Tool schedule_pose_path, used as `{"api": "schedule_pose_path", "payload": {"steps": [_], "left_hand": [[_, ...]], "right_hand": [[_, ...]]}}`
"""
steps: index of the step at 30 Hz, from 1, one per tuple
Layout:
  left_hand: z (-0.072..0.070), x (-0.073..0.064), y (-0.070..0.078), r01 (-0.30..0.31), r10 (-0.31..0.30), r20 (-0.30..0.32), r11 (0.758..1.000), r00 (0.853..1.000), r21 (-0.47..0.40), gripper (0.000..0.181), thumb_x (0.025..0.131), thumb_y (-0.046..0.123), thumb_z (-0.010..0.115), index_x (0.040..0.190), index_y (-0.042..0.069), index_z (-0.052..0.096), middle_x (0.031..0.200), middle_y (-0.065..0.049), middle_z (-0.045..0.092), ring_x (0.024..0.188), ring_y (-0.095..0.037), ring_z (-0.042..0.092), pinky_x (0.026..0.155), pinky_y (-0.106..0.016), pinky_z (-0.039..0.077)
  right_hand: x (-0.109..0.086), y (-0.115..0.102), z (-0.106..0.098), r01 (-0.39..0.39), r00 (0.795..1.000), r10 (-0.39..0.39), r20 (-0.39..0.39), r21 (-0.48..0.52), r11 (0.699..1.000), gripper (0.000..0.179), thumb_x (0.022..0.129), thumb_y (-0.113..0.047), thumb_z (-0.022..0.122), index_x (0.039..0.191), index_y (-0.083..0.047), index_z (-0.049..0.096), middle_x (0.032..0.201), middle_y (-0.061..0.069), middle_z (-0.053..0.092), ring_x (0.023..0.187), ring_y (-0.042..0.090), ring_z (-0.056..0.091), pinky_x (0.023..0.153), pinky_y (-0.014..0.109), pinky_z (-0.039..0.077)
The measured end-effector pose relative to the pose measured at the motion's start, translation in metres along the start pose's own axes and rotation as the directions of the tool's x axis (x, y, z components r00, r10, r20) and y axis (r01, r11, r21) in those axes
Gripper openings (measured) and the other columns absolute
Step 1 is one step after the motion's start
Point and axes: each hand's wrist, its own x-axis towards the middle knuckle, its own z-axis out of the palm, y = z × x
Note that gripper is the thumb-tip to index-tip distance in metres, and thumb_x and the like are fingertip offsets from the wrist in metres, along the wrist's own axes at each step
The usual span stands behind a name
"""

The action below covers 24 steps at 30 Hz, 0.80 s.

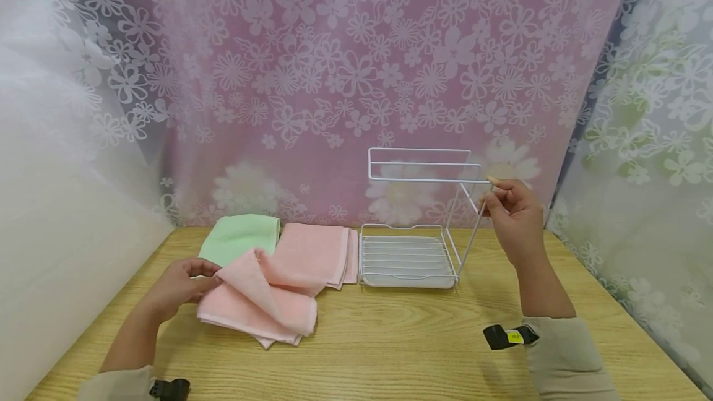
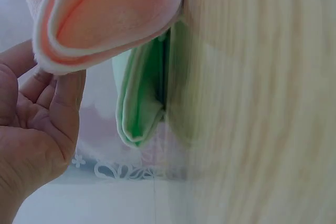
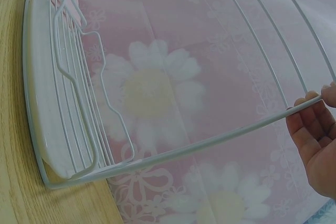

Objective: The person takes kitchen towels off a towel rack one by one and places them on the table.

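Note:
My left hand grips the left edge of a folded pink towel, whose top layer is bunched into a raised fold. In the left wrist view, the fingers meet the rounded, layered edge of this pink towel. Just behind lies a folded green towel, partly covered by the pink one. My right hand pinches the upper right corner of a white two-level wire rack. In the right wrist view, the fingers wrap the top of the rack's side post.
Another folded pink towel lies between the green towel and the rack. A white drip tray sits under the rack's lower wires. The wooden table ends against a pink floral curtain, with sheets at both sides.

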Motion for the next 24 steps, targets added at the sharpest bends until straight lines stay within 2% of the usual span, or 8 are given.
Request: {"api": "schedule_pose_path", "payload": {"steps": [7,10,14,17,20,24], "left_hand": [[-0.013,0.000,-0.008,0.027,-0.026,0.125,1.000,0.992,-0.003,0.030,0.092,0.012,0.067,0.110,-0.012,0.060,0.096,-0.009,0.063,0.081,-0.023,0.065,0.070,-0.039,0.057],[-0.016,0.001,-0.011,0.035,-0.034,0.159,0.999,0.987,-0.002,0.030,0.092,0.011,0.068,0.111,-0.011,0.060,0.096,-0.008,0.066,0.083,-0.023,0.066,0.071,-0.039,0.057],[-0.016,0.003,-0.014,-0.004,0.003,0.192,1.000,0.981,0.002,0.042,0.087,0.009,0.073,0.120,-0.013,0.057,0.111,-0.017,0.065,0.091,-0.019,0.066,0.075,-0.036,0.057],[-0.015,0.004,-0.013,-0.052,0.052,0.225,0.999,0.973,-0.006,0.055,0.084,0.008,0.076,0.128,-0.015,0.051,0.127,-0.026,0.057,0.099,-0.018,0.066,0.079,-0.035,0.056],[-0.013,0.006,-0.011,-0.051,0.051,0.229,0.999,0.972,-0.008,0.053,0.086,0.012,0.076,0.128,-0.011,0.054,0.127,-0.022,0.059,0.102,-0.016,0.065,0.080,-0.035,0.055],[-0.010,0.008,-0.009,-0.018,0.010,0.178,0.999,0.984,0.046,0.038,0.090,0.022,0.072,0.116,-0.004,0.063,0.109,-0.010,0.068,0.094,-0.018,0.065,0.073,-0.037,0.054]], "right_hand": [[0.000,-0.003,0.000,-0.014,1.000,0.014,0.001,0.002,1.000,0.025,0.096,0.004,0.057,0.120,0.006,0.061,0.083,0.002,0.064,0.072,0.013,0.062,0.067,0.019,0.054],[0.000,-0.003,0.000,-0.019,1.000,0.019,0.002,-0.008,1.000,0.025,0.096,0.003,0.057,0.120,0.005,0.061,0.083,0.002,0.064,0.073,0.013,0.062,0.068,0.018,0.054],[0.000,-0.003,0.000,-0.020,1.000,0.020,0.004,-0.022,1.000,0.026,0.096,0.003,0.057,0.121,0.003,0.062,0.084,0.002,0.064,0.073,0.013,0.062,0.068,0.018,0.054],[-0.001,-0.003,-0.001,-0.021,1.000,0.021,0.004,-0.019,1.000,0.026,0.096,0.003,0.057,0.121,0.002,0.063,0.084,0.002,0.064,0.073,0.012,0.062,0.068,0.018,0.054],[-0.001,-0.003,0.000,-0.024,1.000,0.024,0.003,0.002,1.000,0.026,0.096,0.003,0.057,0.120,0.002,0.063,0.084,0.002,0.064,0.073,0.013,0.062,0.067,0.017,0.054],[-0.001,-0.002,0.000,-0.026,1.000,0.026,0.004,0.025,0.999,0.025,0.095,0.003,0.057,0.120,0.002,0.063,0.084,0.002,0.064,0.073,0.013,0.062,0.067,0.016,0.053]]}}
